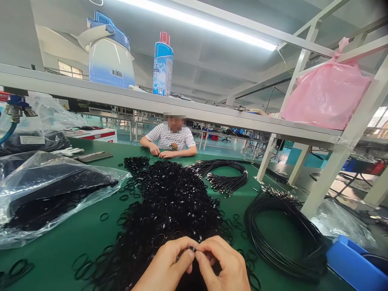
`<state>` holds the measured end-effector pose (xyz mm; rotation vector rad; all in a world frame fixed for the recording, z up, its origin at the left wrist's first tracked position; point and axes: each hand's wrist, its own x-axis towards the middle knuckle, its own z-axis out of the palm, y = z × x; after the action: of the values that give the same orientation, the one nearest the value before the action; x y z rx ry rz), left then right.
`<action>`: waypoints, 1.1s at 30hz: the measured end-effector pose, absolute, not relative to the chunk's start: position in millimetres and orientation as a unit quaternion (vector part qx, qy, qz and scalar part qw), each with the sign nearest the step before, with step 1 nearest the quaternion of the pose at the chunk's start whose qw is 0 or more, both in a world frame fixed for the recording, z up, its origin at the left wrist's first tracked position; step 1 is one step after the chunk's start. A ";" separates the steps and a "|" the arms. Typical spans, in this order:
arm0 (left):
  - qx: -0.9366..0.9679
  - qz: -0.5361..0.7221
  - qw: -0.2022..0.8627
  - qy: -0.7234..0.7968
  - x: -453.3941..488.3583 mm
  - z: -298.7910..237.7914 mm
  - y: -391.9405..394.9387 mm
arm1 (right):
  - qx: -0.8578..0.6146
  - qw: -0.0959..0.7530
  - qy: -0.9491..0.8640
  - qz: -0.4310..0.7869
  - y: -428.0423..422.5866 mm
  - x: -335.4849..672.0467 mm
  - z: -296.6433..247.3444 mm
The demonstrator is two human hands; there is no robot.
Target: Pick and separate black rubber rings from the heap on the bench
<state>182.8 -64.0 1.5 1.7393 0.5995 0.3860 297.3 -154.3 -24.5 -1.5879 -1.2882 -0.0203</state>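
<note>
Left hand [165,264] and right hand [223,262] together pinch a black ring [192,248] over the pile [169,194].

A green table [75,234] bears a heap of black rings [169,198], cable bundles [226,184] and a clear bag [45,194]

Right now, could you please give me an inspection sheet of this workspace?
Surface: green table, bare at the near left.
Job's things: small ring pinched at the fingertips; big pile of black rings just beyond.
Clutter: plastic bag of rings at left; blue bin at near right; loose rings scattered.
Hands: left hand and right hand together, both shut on the small ring.
Cables: cable coil at right; cable bundle farther back.
Surroundings: co-worker seated opposite; shelf overhead with spray can, jug, pink bag.
</note>
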 end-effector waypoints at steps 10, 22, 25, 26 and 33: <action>0.450 0.183 0.841 0.241 178.2 9.8 -58.9 | -0.673 0.479 -0.552 -0.116 -155.9 306.1 -24.4; 0.450 0.169 0.851 0.212 178.6 1.6 -65.1 | -0.661 0.525 -0.535 -0.009 -151.6 298.1 -34.9; 0.567 0.194 0.777 0.195 180.2 -2.2 -58.8 | -0.675 0.539 -0.503 0.032 -152.8 302.7 -31.2; 0.597 0.202 0.753 0.191 181.2 -3.5 -56.8 | -0.676 0.542 -0.498 0.040 -153.2 303.7 -30.2; 0.605 0.233 0.713 0.266 185.6 -1.2 -53.9 | -0.718 0.546 -0.427 0.060 -157.7 315.6 -27.9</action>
<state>185.6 -53.9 -1.2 1.3406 0.5904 0.5168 315.6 -157.7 -27.9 -1.7027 -1.0115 0.1419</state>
